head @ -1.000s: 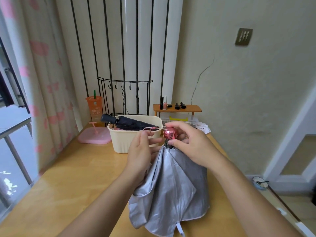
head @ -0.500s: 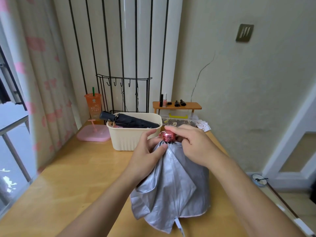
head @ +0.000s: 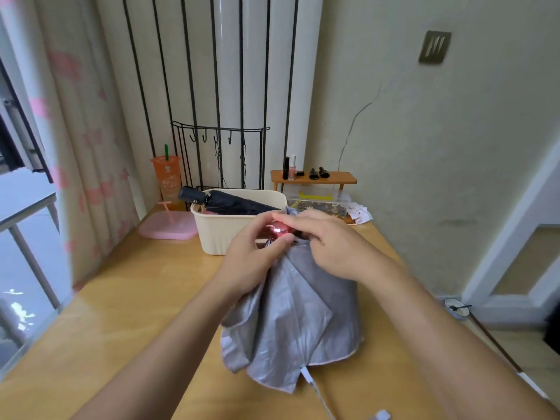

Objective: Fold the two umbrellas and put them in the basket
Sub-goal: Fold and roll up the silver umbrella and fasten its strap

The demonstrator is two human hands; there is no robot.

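Observation:
A silver-grey umbrella (head: 297, 322) with a shiny pink handle (head: 277, 230) stands handle-up on the wooden table (head: 127, 298), its canopy loose and spread around it. My left hand (head: 251, 259) grips the gathered fabric just below the handle, thumb against the pink knob. My right hand (head: 327, 244) holds the top of the canopy from the right, fingertips on the handle. Behind them a cream basket (head: 218, 231) holds a folded black umbrella (head: 224, 203) lying across its rim.
A pink tray (head: 168, 225) and an orange cup (head: 168, 180) sit left of the basket. A small wooden shelf (head: 313, 177) with bottles and a clear box (head: 318, 201) stand behind it. A curtain and window lie left; the table's right edge drops to the floor.
The pink handle has sunk a little lower and both hands have closed tighter around the top of the canopy. The canopy has spread wider on the table.

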